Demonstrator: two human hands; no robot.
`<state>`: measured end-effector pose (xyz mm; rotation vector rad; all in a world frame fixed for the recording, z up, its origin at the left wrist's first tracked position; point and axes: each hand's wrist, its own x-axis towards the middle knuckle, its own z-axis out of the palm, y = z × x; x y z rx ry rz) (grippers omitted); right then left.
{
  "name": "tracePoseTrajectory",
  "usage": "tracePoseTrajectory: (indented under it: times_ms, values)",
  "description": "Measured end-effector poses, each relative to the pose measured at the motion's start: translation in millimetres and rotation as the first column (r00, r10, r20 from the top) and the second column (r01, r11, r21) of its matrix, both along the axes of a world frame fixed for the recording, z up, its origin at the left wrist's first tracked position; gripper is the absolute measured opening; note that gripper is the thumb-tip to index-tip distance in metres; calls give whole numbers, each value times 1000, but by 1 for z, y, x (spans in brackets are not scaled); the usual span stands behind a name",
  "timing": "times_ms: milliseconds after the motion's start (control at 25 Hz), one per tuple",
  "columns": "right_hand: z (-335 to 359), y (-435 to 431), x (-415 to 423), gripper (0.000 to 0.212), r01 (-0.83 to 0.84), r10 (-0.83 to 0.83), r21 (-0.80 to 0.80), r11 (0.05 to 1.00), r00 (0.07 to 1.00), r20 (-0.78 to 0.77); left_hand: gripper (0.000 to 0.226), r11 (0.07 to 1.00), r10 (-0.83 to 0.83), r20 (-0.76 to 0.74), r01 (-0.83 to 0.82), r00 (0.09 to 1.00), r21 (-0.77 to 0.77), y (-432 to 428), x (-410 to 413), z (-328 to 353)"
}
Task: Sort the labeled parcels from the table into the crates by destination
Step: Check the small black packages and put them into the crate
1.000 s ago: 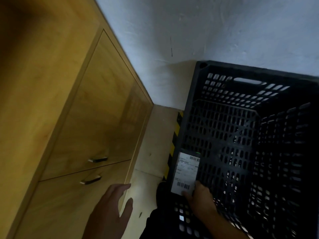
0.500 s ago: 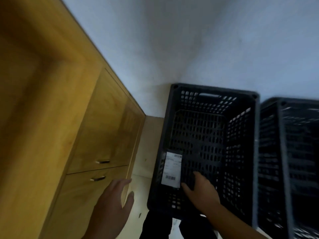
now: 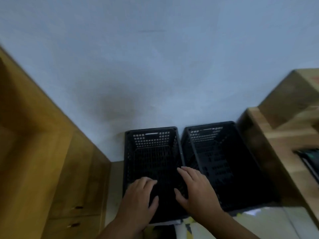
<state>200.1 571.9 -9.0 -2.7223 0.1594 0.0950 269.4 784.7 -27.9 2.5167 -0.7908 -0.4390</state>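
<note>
Two black slatted crates stand side by side on the floor against the pale wall (image 3: 155,66), their rims almost touching. Each has its long axis running from near to far, with a short end facing the wall. The left crate (image 3: 151,138) shows a handle slot in its far end wall. The right crate (image 3: 215,152) lies just beside a wooden table (image 3: 276,138) on the right.

Both hands hover over the near half of the left crate, palms down. The left hand (image 3: 139,199) is above its near-left part, fingers loosely bent and pointing far, grasping nothing. The right hand (image 3: 196,192) is above the crate's right wall, fingers stretched toward the far left, thumb spread, also empty.

The inside of both crates is very dark and the frame is blurred, so I cannot tell whether a parcel lies in either crate, nor which way it points.

A wooden cabinet (image 3: 43,152) fills the left side, with two small handles (image 3: 78,207) low on its front. A narrow strip of floor (image 3: 115,178) separates it from the left crate. A dark flat item (image 3: 309,157) lies on the table at the right edge, too blurred to identify.
</note>
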Motion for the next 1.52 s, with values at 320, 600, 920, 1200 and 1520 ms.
tracePoseTrajectory:
  times_ms: [320, 600, 920, 1200, 1520]
  values:
    - [52, -37, -103, 55, 301, -287, -89, 949, 948, 140, 51, 968, -237, 141, 246, 961, -48, -79, -35, 35]
    - [72, -82, -196, 50, 521, -502, -55, 852, 843, 193, 50, 892, -415, 231, 444, 880, -85, -149, -87, 58]
    - [65, -192, -311, 44, 686, -671, 13, 727, 707, 225, 49, 844, -505, 269, 534, 820, -43, -280, -180, 69]
    - [65, -306, -383, 45, 681, -664, 19, 732, 706, 248, 49, 877, -452, 271, 479, 850, -40, -390, -258, 81]
    - [49, -395, -398, 45, 659, -640, 38, 751, 714, 285, 46, 890, -441, 245, 456, 864, -8, -482, -281, 66]
